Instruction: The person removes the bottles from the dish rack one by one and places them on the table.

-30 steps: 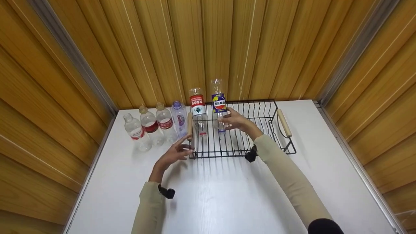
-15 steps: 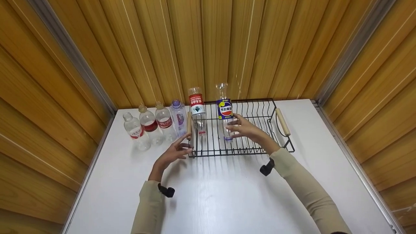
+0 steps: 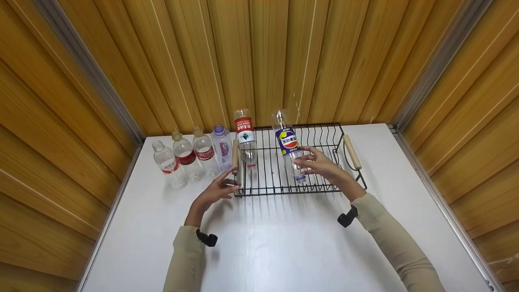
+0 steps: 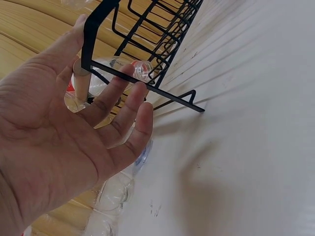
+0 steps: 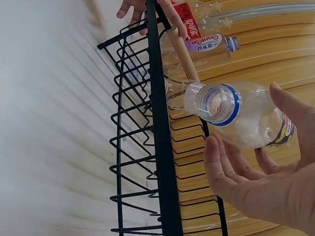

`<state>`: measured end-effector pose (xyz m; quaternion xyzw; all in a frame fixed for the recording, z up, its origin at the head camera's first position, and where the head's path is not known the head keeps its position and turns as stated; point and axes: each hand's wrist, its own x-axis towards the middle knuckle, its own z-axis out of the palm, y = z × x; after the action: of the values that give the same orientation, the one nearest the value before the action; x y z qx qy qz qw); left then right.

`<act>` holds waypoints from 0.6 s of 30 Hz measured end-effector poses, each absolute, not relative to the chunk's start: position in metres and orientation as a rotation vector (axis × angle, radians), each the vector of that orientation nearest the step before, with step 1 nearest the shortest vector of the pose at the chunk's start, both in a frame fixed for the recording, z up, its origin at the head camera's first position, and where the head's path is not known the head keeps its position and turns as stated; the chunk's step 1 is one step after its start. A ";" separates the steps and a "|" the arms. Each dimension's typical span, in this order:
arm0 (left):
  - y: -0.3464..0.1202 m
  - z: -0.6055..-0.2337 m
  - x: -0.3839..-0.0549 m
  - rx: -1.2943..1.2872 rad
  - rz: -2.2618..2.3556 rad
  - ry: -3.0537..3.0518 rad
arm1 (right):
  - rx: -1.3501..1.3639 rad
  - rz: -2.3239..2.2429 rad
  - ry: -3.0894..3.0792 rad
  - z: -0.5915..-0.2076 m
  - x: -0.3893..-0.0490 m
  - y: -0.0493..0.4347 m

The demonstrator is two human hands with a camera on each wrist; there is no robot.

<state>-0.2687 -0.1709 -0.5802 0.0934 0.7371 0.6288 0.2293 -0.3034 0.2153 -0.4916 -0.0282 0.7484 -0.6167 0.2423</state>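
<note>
My right hand (image 3: 324, 167) pinches a clear plastic soda bottle (image 3: 288, 142) with a purple and yellow label between thumb and fingers. The bottle is upside down and tilted above the black wire rack (image 3: 267, 194). In the right wrist view its capless mouth, ringed in blue (image 5: 233, 105), faces the rack. My left hand (image 3: 212, 194) touches the rack's left front corner with loosely extended fingers, close to the wooden handle (image 3: 235, 156). A clear bottle with a red and white label (image 3: 244, 129) stands upside down in the rack's left end.
Left of the rack several bottles stand upright in a row: a clear one (image 3: 169, 165) at the far left, two with red labels (image 3: 186, 157), and a purple-tinted one (image 3: 222, 145). A second wooden handle (image 3: 352, 152) is at the rack's right end. Wood-patterned panels (image 3: 267, 61) enclose the table.
My right hand has moved right and toward me with the purple-labelled bottle, which now tilts more. The left hand and the other bottles keep their places.
</note>
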 end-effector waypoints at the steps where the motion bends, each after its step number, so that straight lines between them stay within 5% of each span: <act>1: -0.171 -0.581 -0.269 0.261 1.732 2.028 | -0.080 -1.697 2.036 -0.492 -0.303 0.216; 18: -0.171 -0.582 -0.270 0.274 1.732 2.031 | -0.193 -1.820 1.868 -0.503 -0.298 0.229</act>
<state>-0.2698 -0.1706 -0.5817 0.0993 0.7372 0.6286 0.2272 -0.2977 0.2286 -0.5031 -0.0713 0.6898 -0.6719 0.2601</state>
